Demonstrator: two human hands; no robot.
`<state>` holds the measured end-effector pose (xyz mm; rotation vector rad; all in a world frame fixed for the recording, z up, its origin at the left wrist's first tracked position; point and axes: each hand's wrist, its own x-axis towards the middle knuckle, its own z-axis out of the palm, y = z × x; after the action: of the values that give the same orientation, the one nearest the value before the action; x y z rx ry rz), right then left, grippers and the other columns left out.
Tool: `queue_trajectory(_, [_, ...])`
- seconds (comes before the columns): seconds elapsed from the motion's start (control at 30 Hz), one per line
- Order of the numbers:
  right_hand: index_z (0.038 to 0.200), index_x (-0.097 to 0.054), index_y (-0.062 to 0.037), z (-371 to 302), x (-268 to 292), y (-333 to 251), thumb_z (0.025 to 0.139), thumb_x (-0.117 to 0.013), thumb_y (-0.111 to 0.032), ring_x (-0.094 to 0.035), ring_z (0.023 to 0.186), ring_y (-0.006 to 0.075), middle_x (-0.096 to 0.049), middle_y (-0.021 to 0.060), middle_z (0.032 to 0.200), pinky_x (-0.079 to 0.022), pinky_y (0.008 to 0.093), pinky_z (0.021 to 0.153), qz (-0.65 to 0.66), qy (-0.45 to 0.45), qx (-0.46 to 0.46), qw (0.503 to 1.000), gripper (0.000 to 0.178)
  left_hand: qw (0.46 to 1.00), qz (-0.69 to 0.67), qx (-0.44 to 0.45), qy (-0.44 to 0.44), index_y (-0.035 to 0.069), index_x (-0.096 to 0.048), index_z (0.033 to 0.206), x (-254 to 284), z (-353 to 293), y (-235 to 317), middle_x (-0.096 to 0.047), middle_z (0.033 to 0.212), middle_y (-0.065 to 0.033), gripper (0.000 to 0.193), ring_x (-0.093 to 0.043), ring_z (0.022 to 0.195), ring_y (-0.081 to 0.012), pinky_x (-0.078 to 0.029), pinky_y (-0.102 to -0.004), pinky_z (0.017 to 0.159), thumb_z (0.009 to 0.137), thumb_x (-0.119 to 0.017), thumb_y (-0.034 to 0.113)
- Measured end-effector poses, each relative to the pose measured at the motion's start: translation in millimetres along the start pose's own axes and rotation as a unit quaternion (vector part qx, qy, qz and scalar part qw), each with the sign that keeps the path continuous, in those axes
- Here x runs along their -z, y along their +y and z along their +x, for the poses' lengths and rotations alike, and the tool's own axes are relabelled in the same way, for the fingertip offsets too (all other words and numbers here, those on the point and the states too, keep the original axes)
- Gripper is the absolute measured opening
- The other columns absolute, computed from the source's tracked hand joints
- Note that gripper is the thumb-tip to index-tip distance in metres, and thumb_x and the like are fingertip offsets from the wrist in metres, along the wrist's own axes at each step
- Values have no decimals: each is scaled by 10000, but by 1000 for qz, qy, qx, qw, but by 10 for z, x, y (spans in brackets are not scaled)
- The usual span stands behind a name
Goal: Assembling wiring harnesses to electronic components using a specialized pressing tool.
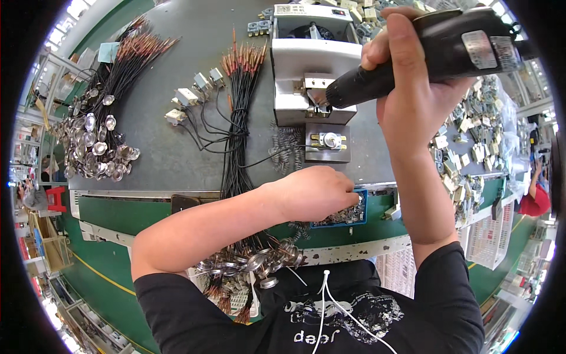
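My right hand [413, 82] grips a black electric screwdriver [424, 56], whose tip points left and down at the metal fixture [316, 97] on the front of a white bench machine [315, 56]. Below the fixture a small grey block [328, 141] carries a brass part with a round metal disc. My left hand [315, 192] reaches down into a small blue tray [345, 215] of tiny screws at the bench's front edge; its fingertips are closed in the tray, and what they pinch is hidden.
A bundle of black wires with copper tips [239, 118] runs down the bench middle to metal discs [259, 259] at my lap. More disc-ended wires [97, 135] lie at the left, white connectors [188, 97] nearby, and several small parts [471, 147] at the right.
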<state>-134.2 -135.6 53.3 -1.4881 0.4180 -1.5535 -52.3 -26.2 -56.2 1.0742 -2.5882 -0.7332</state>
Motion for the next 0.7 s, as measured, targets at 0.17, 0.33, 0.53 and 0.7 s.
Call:
queue_trajectory(0.17, [1084, -638, 46, 123, 100, 285, 950, -726, -28, -648, 604, 162, -661, 94, 741, -539, 289, 589, 112, -93, 96, 985, 177, 999, -37, 5, 36, 43, -641, 1030, 71, -22, 17, -609, 946, -107, 177, -641, 971, -317, -530, -450, 849, 873, -630, 123])
queue_trajectory(0.33, [1087, -634, 50, 83, 43, 290, 945, -720, 2, -651, 612, 162, -673, 106, 775, -542, 291, 594, 114, -83, 90, 986, 172, 997, -70, 23, 39, 51, -638, 1028, 79, -44, 19, -606, 958, -114, 160, -638, 971, -320, -534, -443, 850, 903, -636, 149])
queue_trajectory(0.53, [1072, -650, 60, 104, 57, 337, 942, -716, 18, -656, 629, 154, -693, 112, 846, -546, 292, 597, 79, -104, 86, 988, 152, 996, -65, 9, 58, 61, -640, 1032, 110, -70, -3, -610, 968, -113, 163, -640, 971, -329, -538, -456, 840, 887, -646, 136])
queue_trajectory(0.7, [1075, -653, 79, 177, -37, 305, 940, -705, 24, -649, 627, 148, -700, 110, 843, -529, 275, 572, 18, -145, 85, 986, 154, 993, -86, 16, 74, 64, -650, 1043, 148, -127, -31, -633, 984, -120, 174, -656, 946, -343, -544, -463, 824, 873, -643, 103])
